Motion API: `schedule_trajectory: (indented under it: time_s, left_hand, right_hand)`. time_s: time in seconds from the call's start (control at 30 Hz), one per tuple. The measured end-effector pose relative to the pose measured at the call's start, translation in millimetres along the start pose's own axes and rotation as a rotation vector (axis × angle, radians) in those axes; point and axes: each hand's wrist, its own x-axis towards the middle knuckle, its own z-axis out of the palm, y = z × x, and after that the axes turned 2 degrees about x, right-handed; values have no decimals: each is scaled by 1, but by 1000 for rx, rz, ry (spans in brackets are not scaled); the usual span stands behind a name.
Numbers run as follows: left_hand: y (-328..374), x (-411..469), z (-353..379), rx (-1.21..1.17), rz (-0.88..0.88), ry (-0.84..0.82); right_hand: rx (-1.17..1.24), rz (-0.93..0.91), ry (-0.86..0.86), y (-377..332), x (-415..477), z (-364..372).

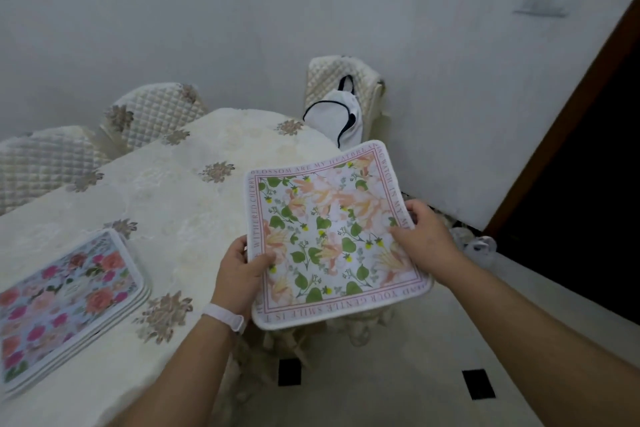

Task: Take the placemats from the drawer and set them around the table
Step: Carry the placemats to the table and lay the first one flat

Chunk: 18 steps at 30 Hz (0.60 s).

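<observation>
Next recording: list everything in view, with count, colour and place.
square placemat: one, white with peach flowers and green leaves, held up at centre right
placemat stack: one, pink and orange roses, on table at left
table: one, cream embroidered cloth, left and centre
chairs: three, cream quilted covers, beyond the table
bag: one, white with dark trim, on far chair
floor insets: two, black, pale floor at bottom right
wristband: one, pale, left wrist
left hand: one, holds square placemat's left edge
right hand: one, holds its right edge
</observation>
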Motion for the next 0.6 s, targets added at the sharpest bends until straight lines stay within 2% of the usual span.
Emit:
schedule_trajectory:
  time_s: [0.27, 0.6]
  left_hand:
    - [21, 21, 122, 63, 9, -164]
    - [17, 126, 212, 92, -13, -234]
  right_hand:
    - [37, 66, 141, 34, 19, -109]
    - [-3, 161, 247, 59, 124, -140]
